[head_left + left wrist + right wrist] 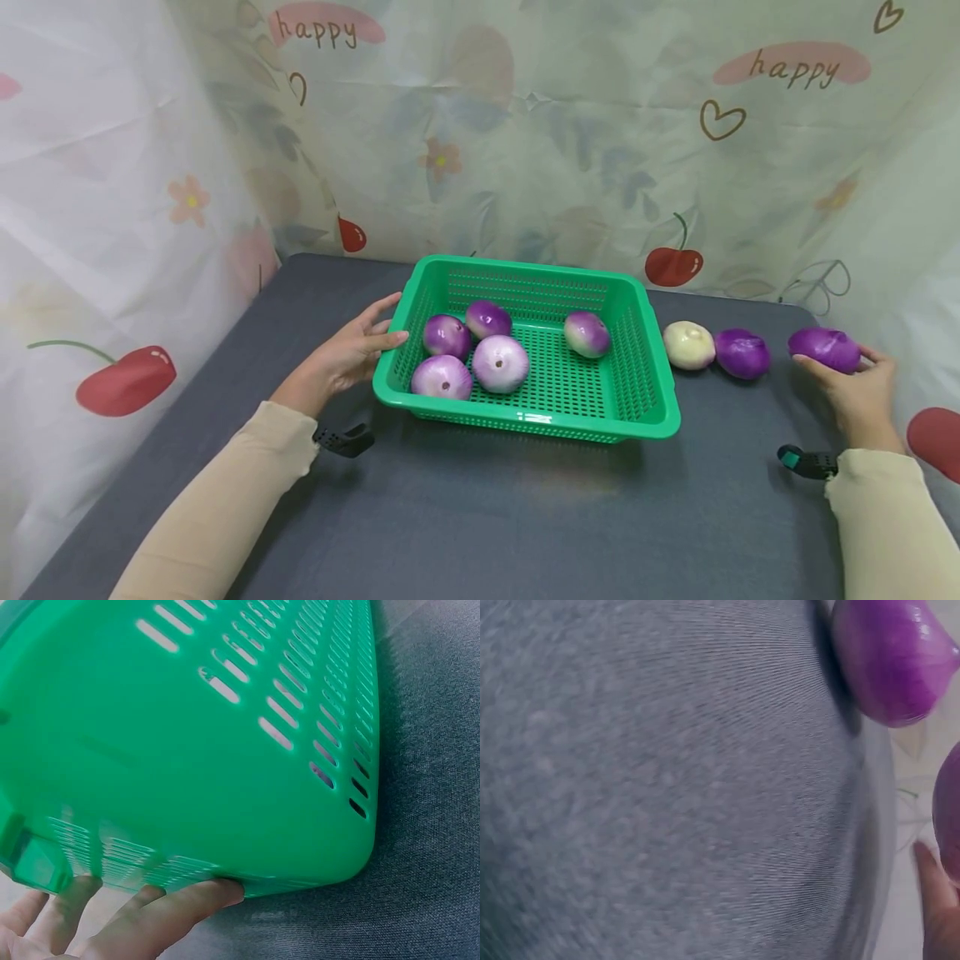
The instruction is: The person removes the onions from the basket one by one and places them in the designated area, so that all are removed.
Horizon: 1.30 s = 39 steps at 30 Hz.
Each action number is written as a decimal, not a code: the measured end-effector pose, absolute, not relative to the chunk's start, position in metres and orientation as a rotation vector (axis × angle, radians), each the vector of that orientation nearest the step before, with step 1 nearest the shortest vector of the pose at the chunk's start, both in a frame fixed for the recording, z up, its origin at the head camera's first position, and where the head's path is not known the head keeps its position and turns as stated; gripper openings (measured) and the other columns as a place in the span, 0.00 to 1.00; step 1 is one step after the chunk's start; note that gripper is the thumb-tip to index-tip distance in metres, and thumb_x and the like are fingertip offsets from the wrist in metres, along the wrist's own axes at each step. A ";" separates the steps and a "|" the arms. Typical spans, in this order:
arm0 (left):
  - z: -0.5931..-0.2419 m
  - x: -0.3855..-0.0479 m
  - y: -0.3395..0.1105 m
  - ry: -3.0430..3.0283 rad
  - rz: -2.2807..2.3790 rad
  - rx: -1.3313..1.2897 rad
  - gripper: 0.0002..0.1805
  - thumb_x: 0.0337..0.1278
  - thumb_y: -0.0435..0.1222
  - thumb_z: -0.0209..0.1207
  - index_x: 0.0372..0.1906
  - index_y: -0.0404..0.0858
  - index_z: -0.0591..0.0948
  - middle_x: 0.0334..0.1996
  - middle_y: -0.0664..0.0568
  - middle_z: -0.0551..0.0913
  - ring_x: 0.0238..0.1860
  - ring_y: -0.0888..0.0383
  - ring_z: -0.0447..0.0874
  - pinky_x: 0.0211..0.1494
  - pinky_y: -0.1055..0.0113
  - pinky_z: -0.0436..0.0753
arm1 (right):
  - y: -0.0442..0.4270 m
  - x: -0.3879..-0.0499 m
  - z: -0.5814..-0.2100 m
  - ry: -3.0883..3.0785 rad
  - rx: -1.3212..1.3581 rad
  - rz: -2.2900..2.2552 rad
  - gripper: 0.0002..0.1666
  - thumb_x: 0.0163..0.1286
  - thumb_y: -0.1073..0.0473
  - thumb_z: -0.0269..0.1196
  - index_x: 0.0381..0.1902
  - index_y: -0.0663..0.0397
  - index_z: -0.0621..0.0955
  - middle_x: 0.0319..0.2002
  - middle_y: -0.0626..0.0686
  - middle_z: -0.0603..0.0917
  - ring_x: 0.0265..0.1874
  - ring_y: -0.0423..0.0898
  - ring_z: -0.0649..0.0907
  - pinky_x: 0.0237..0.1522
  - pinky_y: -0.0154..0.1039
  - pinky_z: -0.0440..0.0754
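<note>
A green plastic basket point(517, 429) with slotted walls holds several purple-and-white onions point(501, 364). At its left end my left hand point(348, 354) holds the side, with the thumb over the rim. In the left wrist view, fingers point(169, 911) lie against the basket's outer wall point(187, 787). Far to the right, my right hand point(858, 387) grips a purple onion point(823, 348), thumb in front and fingers round its right side. The right wrist view catches only part of this held onion point(949, 814).
Between basket and right hand, a pale onion point(688, 345) sits beside another purple onion point(742, 353) on the dark grey table point(525, 517). Patterned curtains point(525, 167) hang behind and at both sides. A thin cable point(821, 283) lies near the back right corner.
</note>
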<state>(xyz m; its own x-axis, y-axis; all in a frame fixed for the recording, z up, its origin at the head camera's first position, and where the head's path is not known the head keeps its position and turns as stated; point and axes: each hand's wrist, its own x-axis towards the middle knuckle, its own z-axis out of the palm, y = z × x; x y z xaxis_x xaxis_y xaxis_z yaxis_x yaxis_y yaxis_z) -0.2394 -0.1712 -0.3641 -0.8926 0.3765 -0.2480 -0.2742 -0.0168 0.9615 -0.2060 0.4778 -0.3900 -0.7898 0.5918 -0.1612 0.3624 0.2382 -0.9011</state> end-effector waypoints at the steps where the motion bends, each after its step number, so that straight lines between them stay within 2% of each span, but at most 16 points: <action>1: -0.364 -0.239 -0.171 1.827 1.960 0.105 0.43 0.68 0.35 0.55 0.77 0.56 0.44 0.74 0.44 0.57 0.64 0.36 0.71 0.56 0.42 0.77 | 0.476 -0.205 -0.390 -2.325 -0.908 1.531 0.62 0.59 0.46 0.70 0.76 0.45 0.40 0.75 0.60 0.47 0.73 0.49 0.55 0.73 0.43 0.57; 3: -0.365 -0.240 -0.172 1.832 1.959 0.112 0.43 0.68 0.35 0.55 0.77 0.56 0.44 0.74 0.44 0.57 0.63 0.37 0.72 0.55 0.43 0.78 | 0.473 -0.205 -0.392 -2.397 -0.916 1.431 0.61 0.62 0.45 0.67 0.77 0.52 0.40 0.76 0.62 0.44 0.74 0.55 0.53 0.73 0.48 0.56; 5: -0.366 -0.240 -0.172 1.837 1.958 0.121 0.42 0.68 0.35 0.55 0.77 0.56 0.44 0.74 0.43 0.58 0.61 0.39 0.75 0.54 0.44 0.79 | 0.472 -0.205 -0.393 -2.445 -0.913 1.363 0.60 0.63 0.44 0.65 0.77 0.56 0.42 0.76 0.63 0.45 0.74 0.59 0.52 0.73 0.53 0.54; 10: -0.367 -0.241 -0.172 1.838 1.961 0.140 0.42 0.68 0.35 0.55 0.77 0.57 0.45 0.74 0.43 0.58 0.55 0.45 0.80 0.51 0.48 0.82 | 0.472 -0.204 -0.399 -2.498 -0.881 1.326 0.59 0.64 0.45 0.64 0.76 0.61 0.42 0.76 0.66 0.46 0.74 0.63 0.52 0.72 0.57 0.53; 24: -0.366 -0.241 -0.172 1.835 1.959 0.131 0.42 0.68 0.35 0.55 0.77 0.57 0.46 0.74 0.43 0.58 0.57 0.44 0.79 0.52 0.46 0.81 | 0.478 -0.204 -0.407 -2.623 -0.839 1.320 0.61 0.65 0.40 0.62 0.76 0.65 0.39 0.75 0.70 0.44 0.72 0.69 0.50 0.70 0.64 0.53; 39: -0.366 -0.240 -0.172 1.837 1.962 0.129 0.42 0.68 0.35 0.55 0.77 0.57 0.46 0.74 0.44 0.57 0.59 0.41 0.77 0.52 0.46 0.81 | 0.478 -0.205 -0.405 -2.663 -0.850 1.353 0.62 0.66 0.41 0.61 0.75 0.65 0.36 0.75 0.69 0.41 0.73 0.69 0.47 0.70 0.64 0.51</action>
